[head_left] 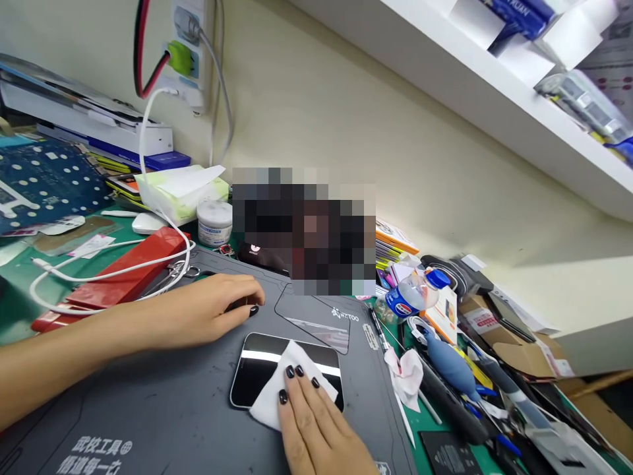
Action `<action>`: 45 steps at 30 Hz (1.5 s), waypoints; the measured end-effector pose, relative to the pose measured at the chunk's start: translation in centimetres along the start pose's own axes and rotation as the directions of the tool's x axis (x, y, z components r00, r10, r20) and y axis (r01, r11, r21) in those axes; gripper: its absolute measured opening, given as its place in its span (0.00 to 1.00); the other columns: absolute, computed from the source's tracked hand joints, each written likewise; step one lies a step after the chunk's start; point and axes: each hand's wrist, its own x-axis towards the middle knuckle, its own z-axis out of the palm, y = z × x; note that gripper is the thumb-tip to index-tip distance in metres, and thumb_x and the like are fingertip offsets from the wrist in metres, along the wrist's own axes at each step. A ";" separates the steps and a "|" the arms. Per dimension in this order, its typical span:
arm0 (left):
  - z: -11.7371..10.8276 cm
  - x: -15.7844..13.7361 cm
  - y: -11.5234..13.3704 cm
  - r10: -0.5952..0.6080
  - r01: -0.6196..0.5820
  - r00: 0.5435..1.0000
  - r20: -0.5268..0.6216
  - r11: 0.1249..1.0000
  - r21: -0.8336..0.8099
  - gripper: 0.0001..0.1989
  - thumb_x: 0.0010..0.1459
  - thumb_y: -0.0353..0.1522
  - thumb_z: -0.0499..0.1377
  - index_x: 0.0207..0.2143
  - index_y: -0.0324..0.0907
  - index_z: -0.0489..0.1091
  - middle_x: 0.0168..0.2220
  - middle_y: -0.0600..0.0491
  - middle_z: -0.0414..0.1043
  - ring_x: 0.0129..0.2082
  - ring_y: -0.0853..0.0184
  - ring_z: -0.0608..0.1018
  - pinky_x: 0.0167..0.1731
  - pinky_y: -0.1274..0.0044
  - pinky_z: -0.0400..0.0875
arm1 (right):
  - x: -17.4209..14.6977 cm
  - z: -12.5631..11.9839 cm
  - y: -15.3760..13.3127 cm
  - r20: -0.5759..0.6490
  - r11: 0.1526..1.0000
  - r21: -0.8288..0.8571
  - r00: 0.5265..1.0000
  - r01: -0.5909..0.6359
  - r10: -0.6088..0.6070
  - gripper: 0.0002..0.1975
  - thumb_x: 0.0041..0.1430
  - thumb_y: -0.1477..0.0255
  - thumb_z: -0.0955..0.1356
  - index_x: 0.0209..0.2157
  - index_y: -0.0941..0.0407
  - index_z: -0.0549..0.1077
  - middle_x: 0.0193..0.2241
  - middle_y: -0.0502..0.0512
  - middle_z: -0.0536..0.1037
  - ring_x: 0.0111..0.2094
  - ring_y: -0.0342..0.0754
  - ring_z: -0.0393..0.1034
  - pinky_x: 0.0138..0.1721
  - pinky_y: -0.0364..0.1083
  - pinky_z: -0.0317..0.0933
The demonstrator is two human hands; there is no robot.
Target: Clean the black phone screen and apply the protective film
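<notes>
Cluttered with cables, tools and boxes, the green tabletop carries a dark grey work mat on which a phone lies flat, its glossy dark face up and a bright strip of light reflected across it. The right hand presses a white wipe onto the near right part of that glass; its fingers lie straight and flat on the cloth, not curled around anything, so the wipe is pinned by pressure, not gripped. The left hand rests on the mat just beyond and to the left of the phone, apart from it, palm down with the fingers loosely curled; whether it covers some small dark item under the fingertips I cannot tell. A clear film sheet lies on the mat beside the phone's far edge, and a crumpled tissue sits to the right, with a blue dust blower near it. A white cable loops across a red case at the left. For wiping well, in my judgement, the flat fingers should keep even, light pressure and travel in one direction from edge to edge, since the phone is not braced by the other hand and could slide on the mat; steadying its rim with the left hand would help, and a clean part of the cloth should lead each pass.
</notes>
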 end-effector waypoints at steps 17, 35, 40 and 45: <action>0.2 -0.1 -0.4 0.015 -0.015 1.000 -0.016 1.000 0.002 0.14 0.67 0.38 0.51 0.46 0.48 0.76 0.46 0.51 0.82 0.46 0.59 0.83 0.49 0.69 0.77 | 1.1 -2.0 -0.3 0.054 0.996 0.093 0.999 -0.007 0.002 0.26 0.72 0.74 0.65 0.69 0.64 0.69 0.69 0.69 0.69 0.68 0.61 0.68 0.67 0.54 0.67; 1.0 -0.6 -1.7 0.010 -0.010 1.000 -0.025 1.000 0.003 0.19 0.72 0.47 0.50 0.50 0.51 0.76 0.48 0.51 0.82 0.47 0.58 0.82 0.50 0.68 0.76 | 0.9 -3.8 -0.7 0.092 0.972 0.185 0.988 -0.143 0.127 0.37 0.72 0.52 0.66 0.65 0.72 0.71 0.66 0.79 0.69 0.67 0.69 0.68 0.64 0.59 0.70; 0.7 -0.6 -1.3 0.013 -0.013 1.000 -0.019 1.000 0.026 0.19 0.72 0.47 0.50 0.50 0.49 0.76 0.48 0.50 0.82 0.45 0.58 0.83 0.47 0.68 0.77 | 0.5 -4.0 -0.1 -0.162 0.917 0.154 0.906 -0.368 0.390 0.25 0.74 0.63 0.64 0.58 0.68 0.78 0.60 0.74 0.80 0.58 0.66 0.78 0.53 0.57 0.77; 0.6 -0.6 -1.5 0.005 -0.005 1.000 -0.008 0.999 0.040 0.18 0.71 0.45 0.52 0.50 0.50 0.76 0.47 0.50 0.82 0.43 0.59 0.83 0.44 0.70 0.77 | -0.1 -4.1 1.1 -0.339 0.856 0.363 0.803 -0.369 0.490 0.21 0.72 0.70 0.65 0.21 0.54 0.73 0.21 0.51 0.77 0.21 0.45 0.69 0.22 0.45 0.58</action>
